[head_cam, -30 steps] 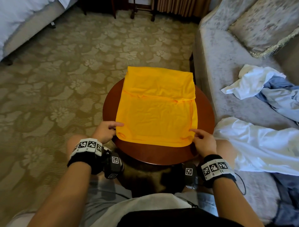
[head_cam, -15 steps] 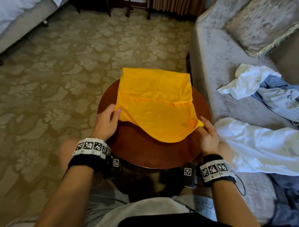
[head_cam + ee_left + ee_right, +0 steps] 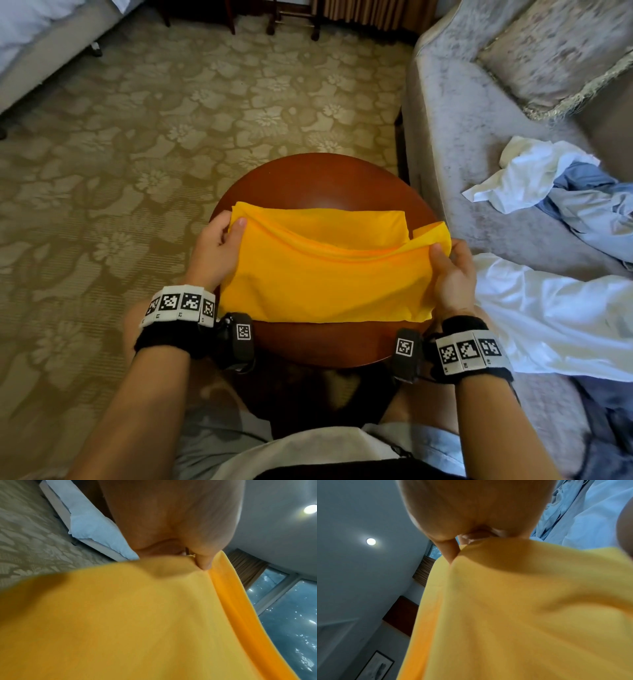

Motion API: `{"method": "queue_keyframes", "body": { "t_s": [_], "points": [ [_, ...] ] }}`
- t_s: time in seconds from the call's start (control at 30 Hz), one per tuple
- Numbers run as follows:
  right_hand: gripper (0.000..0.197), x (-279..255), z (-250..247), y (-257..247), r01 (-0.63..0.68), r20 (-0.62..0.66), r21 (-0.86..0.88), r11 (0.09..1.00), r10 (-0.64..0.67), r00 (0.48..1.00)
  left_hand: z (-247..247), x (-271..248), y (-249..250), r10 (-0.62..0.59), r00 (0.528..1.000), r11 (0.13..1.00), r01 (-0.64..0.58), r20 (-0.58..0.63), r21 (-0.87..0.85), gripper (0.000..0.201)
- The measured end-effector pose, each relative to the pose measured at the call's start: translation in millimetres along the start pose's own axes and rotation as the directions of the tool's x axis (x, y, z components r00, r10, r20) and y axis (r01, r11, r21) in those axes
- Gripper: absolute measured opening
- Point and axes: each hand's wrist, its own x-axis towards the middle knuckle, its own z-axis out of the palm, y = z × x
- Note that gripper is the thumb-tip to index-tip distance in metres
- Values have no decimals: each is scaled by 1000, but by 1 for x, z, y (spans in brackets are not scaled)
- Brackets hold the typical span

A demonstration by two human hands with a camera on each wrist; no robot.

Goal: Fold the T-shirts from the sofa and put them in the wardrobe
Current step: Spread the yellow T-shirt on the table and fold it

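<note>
Currently mid-fold | bright yellow cotton T-shirt (image 3: pixel 325 274) on round dark wooden table (image 3: pixel 318 181), sofa at 2 o'clock | left hand (image 3: pixel 214 250), right hand (image 3: pixel 452 274) each pinch a corner | advice: carry both corners level toward 12 o'clock, align edges, then flatten.

Hotel-style bedroom, bed (image 3: pixel 30 37), patterned carpet (image 3: pixel 144 144), grey sofa (image 3: pixel 462 137), round table (image 3: pixel 308 178)

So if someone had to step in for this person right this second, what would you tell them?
Left hand and right hand each pinch a near corner of the yellow T-shirt, carrying that edge over toward the far edge on the round table.
Done: shirt partly folded.
Left: lay this fold flat, then fold the white and blue clothes on the sofa. The wardrobe is not in view.
</note>
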Motion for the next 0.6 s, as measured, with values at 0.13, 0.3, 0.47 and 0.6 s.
{"method": "queue_keyframes", "body": {
  "t_s": [0.13, 0.3, 0.47, 0.6],
  "points": [
    [12, 22, 19, -7, 38, -20, -144, 989, -41, 999, 0, 21, 1, -37, 998, 999, 35, -60, -33, 37],
    [23, 68, 47, 5, -111, -63, -282, 953, 97, 993, 11, 60, -12, -328, 940, 944, 321, -95, -79, 39],
    [23, 81, 54, 21, -223, -26, -518, 826, 246, 969, 17, 71, -32, -587, 806, 809, 586, -81, -34, 38],
    [25, 89, 53, 21, -224, -32, -491, 841, 240, 970, 15, 76, -29, -611, 790, 791, 608, -48, -71, 19]
  ]
}}
